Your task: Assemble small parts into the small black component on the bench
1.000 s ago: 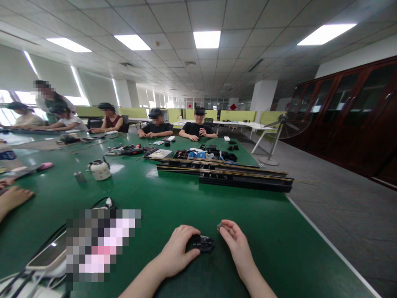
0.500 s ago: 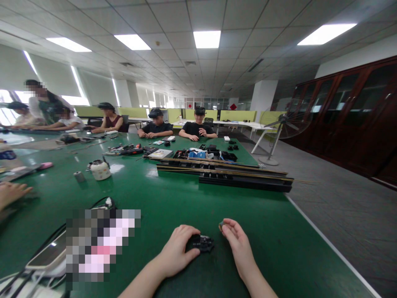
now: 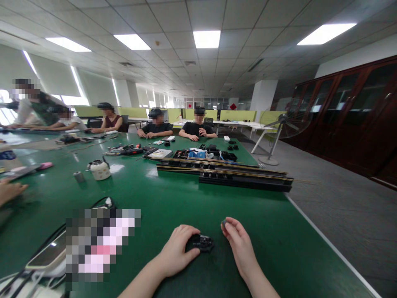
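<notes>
My left hand (image 3: 180, 251) grips an opened black casing (image 3: 205, 243), shaped like a computer mouse, with small inner parts showing on its upper side. Thumb and fingers hold its left end down on the green table (image 3: 149, 231), and the palm hides that end. To the right, apart from the casing, my right hand (image 3: 238, 240) is raised with its thumb and fingertips pinched on a small greyish-green piece (image 3: 223, 223). Only an edge of this piece shows, too little to tell its kind.
Black rails (image 3: 245, 182) with thin brass-coloured rods lie across the table ahead. A white pot-like flask (image 3: 100, 170) and a grey cylinder (image 3: 79, 177) stand left. Nearer are a phone (image 3: 46, 252) and cables. A co-worker's hand (image 3: 10, 191) rests at the left edge.
My right hand has turned and shifted very slightly to the right with the small piece. My left hand and the casing stay put. The neighbour's hand at left has drawn back leftward.
</notes>
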Action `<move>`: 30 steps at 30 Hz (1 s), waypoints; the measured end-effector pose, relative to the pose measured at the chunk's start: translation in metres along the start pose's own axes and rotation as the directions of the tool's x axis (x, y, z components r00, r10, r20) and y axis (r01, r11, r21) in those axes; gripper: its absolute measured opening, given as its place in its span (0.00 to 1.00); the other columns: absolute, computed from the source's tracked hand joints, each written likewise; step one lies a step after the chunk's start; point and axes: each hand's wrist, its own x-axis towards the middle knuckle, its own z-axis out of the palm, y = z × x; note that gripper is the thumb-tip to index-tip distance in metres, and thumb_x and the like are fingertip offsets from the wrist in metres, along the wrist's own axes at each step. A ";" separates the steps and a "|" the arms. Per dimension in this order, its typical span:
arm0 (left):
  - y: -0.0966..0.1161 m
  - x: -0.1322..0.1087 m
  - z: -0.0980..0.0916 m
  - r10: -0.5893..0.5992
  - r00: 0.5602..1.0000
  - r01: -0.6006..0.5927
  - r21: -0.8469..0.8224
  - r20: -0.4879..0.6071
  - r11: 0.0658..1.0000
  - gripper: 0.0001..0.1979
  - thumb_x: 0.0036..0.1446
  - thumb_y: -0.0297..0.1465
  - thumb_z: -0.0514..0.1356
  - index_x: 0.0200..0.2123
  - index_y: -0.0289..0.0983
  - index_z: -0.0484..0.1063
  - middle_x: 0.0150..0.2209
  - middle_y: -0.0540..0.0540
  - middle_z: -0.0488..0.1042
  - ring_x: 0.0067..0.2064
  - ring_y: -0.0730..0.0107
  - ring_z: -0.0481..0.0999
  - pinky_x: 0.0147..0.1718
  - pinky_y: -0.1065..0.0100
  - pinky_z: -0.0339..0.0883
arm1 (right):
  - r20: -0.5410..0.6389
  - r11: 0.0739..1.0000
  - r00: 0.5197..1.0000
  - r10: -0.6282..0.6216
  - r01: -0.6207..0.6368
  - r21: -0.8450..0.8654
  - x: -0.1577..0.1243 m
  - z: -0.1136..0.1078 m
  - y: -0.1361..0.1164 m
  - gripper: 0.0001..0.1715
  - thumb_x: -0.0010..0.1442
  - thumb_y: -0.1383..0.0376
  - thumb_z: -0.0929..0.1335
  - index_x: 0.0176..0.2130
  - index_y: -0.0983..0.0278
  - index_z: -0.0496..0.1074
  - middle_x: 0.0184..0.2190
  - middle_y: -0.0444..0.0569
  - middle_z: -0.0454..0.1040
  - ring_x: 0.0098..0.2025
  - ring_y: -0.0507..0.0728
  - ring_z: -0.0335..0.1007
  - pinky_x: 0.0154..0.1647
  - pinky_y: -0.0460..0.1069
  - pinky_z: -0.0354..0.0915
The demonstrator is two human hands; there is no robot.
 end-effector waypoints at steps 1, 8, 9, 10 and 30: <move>0.000 0.000 0.000 0.001 1.000 -0.001 -0.001 -0.003 1.000 0.19 0.49 0.28 0.60 0.47 0.42 0.66 0.46 0.45 0.69 0.49 0.58 0.65 0.50 0.59 0.57 | 0.000 1.000 1.000 0.002 -0.002 0.001 0.000 0.000 0.000 0.25 0.40 0.51 0.74 0.35 0.62 0.71 0.32 0.47 0.75 0.39 0.59 0.72 0.43 0.54 0.66; -0.002 -0.001 0.000 0.013 1.000 -0.013 -0.006 -0.006 1.000 0.19 0.49 0.28 0.60 0.46 0.42 0.66 0.46 0.46 0.70 0.49 0.58 0.65 0.50 0.60 0.58 | 0.011 1.000 1.000 0.019 -0.020 0.023 0.000 0.000 0.000 0.24 0.40 0.52 0.74 0.35 0.61 0.71 0.32 0.46 0.75 0.39 0.58 0.71 0.44 0.54 0.65; -0.002 -0.001 0.000 0.011 1.000 -0.011 -0.007 -0.006 1.000 0.19 0.50 0.28 0.60 0.46 0.42 0.66 0.46 0.46 0.70 0.49 0.58 0.65 0.50 0.60 0.57 | 0.010 0.999 1.000 0.023 -0.024 0.026 0.000 0.001 0.000 0.24 0.40 0.52 0.74 0.35 0.61 0.71 0.32 0.46 0.75 0.39 0.58 0.71 0.45 0.54 0.65; -0.002 -0.001 -0.001 0.009 1.000 -0.009 -0.009 -0.005 1.000 0.19 0.50 0.28 0.60 0.46 0.42 0.66 0.46 0.46 0.70 0.49 0.58 0.65 0.50 0.60 0.57 | 0.009 0.999 1.000 0.026 -0.027 0.027 0.000 0.001 -0.001 0.24 0.40 0.52 0.74 0.35 0.61 0.71 0.32 0.46 0.75 0.39 0.59 0.71 0.45 0.54 0.65; 0.001 -0.001 -0.002 0.011 1.000 -0.011 0.003 -0.002 1.000 0.17 0.51 0.30 0.60 0.46 0.41 0.67 0.45 0.45 0.70 0.49 0.58 0.66 0.50 0.60 0.58 | -0.002 0.999 1.000 0.031 -0.031 0.027 -0.001 0.000 0.001 0.27 0.38 0.52 0.75 0.36 0.63 0.71 0.32 0.46 0.76 0.39 0.58 0.71 0.45 0.53 0.64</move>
